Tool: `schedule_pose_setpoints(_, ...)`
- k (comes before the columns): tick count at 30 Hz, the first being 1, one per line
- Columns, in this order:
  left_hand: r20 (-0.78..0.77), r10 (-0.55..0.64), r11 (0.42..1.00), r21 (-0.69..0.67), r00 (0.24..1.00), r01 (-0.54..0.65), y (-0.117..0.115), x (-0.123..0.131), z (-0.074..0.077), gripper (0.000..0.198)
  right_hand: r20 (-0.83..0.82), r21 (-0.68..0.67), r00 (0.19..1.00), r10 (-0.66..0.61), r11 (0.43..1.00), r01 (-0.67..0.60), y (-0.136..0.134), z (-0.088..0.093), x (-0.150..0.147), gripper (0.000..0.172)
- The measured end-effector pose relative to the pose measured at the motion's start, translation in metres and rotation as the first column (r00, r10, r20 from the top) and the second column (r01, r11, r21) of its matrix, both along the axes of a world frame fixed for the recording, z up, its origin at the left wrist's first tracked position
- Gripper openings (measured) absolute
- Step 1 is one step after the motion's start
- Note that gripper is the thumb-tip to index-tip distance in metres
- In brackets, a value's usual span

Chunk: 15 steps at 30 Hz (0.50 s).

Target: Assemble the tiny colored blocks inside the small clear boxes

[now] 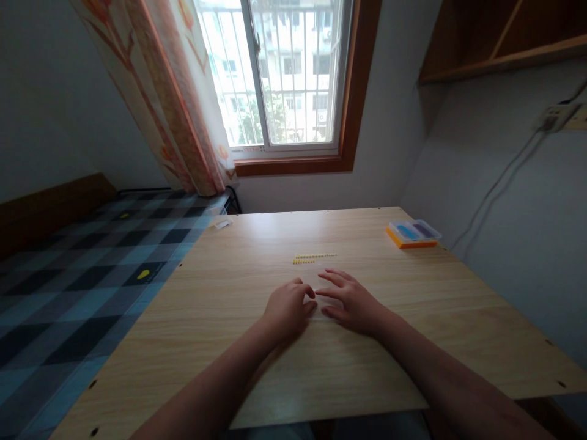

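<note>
My left hand [290, 308] rests low over the middle of the wooden table, its thumb and index finger curled together in a pinch. Whatever is between those fingertips is too small to name; only a tiny pale glint shows there. Facing it, my right hand [351, 302] has its fingers spread, and the index fingertip comes close to the left fingertips. Just beyond both hands, small yellow pieces [304, 261] lie on the tabletop in two short rows, with paler bits at the right end of the far row.
On the table's right side sits an orange box with a clear lid [413, 234], blue and purple contents inside. A small clear container [222, 221] is at the far left corner. A checkered bed [137, 244] adjoins the left edge; a wall shelf [504, 58] hangs upper right.
</note>
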<state>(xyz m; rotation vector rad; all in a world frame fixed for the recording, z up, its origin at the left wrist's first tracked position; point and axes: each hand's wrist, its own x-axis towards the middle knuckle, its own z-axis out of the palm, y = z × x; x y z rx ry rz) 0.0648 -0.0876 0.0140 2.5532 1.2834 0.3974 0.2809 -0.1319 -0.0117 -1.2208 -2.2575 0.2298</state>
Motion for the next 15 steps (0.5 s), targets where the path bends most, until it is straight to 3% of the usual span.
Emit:
schedule_pose_setpoints(2, 0.032, -0.049, 0.999, 0.014, 0.998, 0.048, 0.006, -0.008, 0.007, 0.012, -0.003, 0.002, 1.000, -0.005, 1.000, 0.005, -0.001, 0.001, 0.000, 0.040)
schedule_pose_setpoints(5, 0.129, -0.235, 0.970, 0.096, 0.963, 0.224, 0.017, -0.022, 0.015, 0.017, -0.009, 0.012, 1.000, -0.008, 1.000, 0.008, -0.001, 0.000, 0.000, 0.038)
schedule_pose_setpoints(8, 0.146, -0.349, 0.937, 0.085, 0.926, 0.339, 0.022, -0.031, 0.014, 0.027, -0.005, 0.019, 1.000, 0.004, 1.000, -0.004, -0.001, -0.001, 0.000, 0.034)
schedule_pose_setpoints(15, -0.007, -0.385, 0.923, 0.022, 0.923, 0.385, 0.015, -0.026, 0.007, 0.070, 0.020, 0.002, 0.999, 0.035, 0.999, -0.035, -0.004, 0.001, 0.003, 0.033)
